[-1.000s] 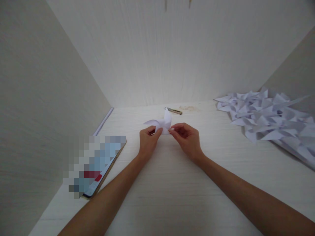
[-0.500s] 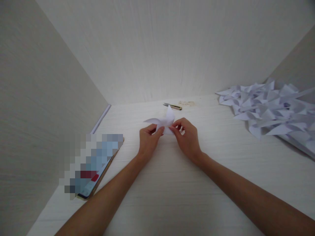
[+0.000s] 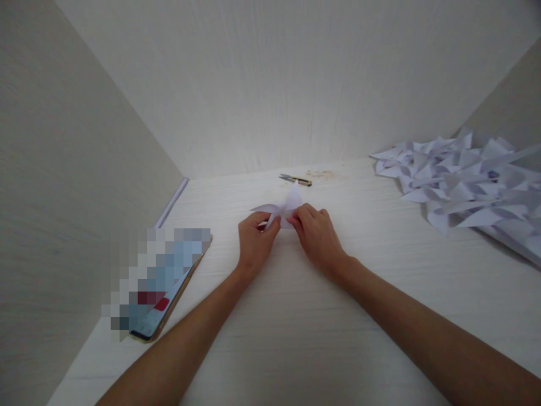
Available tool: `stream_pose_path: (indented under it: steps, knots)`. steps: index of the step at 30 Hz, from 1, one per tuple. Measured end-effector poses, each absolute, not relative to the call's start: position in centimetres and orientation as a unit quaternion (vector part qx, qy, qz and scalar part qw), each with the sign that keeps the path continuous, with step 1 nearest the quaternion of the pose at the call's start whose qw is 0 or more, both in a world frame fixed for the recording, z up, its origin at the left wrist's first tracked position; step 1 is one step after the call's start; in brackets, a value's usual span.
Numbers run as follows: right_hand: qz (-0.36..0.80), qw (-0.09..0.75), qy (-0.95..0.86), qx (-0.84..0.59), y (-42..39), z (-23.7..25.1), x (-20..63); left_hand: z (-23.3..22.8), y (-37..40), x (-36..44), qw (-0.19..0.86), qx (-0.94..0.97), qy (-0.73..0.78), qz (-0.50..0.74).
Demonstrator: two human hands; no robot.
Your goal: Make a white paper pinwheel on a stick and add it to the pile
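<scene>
A white paper pinwheel [image 3: 291,201] is held between my two hands above the pale table. One pointed blade stands up at the back and another reaches out to the left. My left hand [image 3: 256,241] pinches its left side, with the thumb near the centre. On the other side, the fingers of my right hand [image 3: 316,234] are closed on the paper's right edge. My hands hide part of the lower blades. Just behind the pinwheel lies a pair of thread snips [image 3: 296,180], its blades pointing left.
Many white paper pinwheels [image 3: 460,180] are heaped at the right against the wall. A smartphone [image 3: 169,293], partly pixelated, leans at the left. A thin white roll [image 3: 172,202] lies along the left wall. Brownish marks [image 3: 320,175] show on the table [image 3: 270,338] near the back wall.
My right hand has turned, and its fingers have folded closer together on the paper. The pinwheel has shifted slightly right. My left hand has barely moved.
</scene>
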State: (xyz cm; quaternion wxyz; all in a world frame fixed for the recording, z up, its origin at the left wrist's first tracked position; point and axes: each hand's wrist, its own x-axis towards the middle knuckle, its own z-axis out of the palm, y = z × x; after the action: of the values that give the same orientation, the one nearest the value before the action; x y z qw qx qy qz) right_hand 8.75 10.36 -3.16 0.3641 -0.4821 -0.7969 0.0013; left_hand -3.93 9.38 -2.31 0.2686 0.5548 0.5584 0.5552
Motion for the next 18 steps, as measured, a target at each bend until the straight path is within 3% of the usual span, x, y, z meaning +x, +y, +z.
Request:
stream_pose_path:
  steps: [7, 18]
  knots:
    - [0.039, 0.386, -0.803, -0.452, 10.42, -3.11, 8.9, -2.32, 9.47, -3.88, 0.276, 0.551, 0.563, 0.55]
    - [0.034, 0.398, -0.804, -0.441, 10.55, -2.79, 9.17, -2.68, 10.19, -4.8, 0.388, 0.548, 0.525, 0.523]
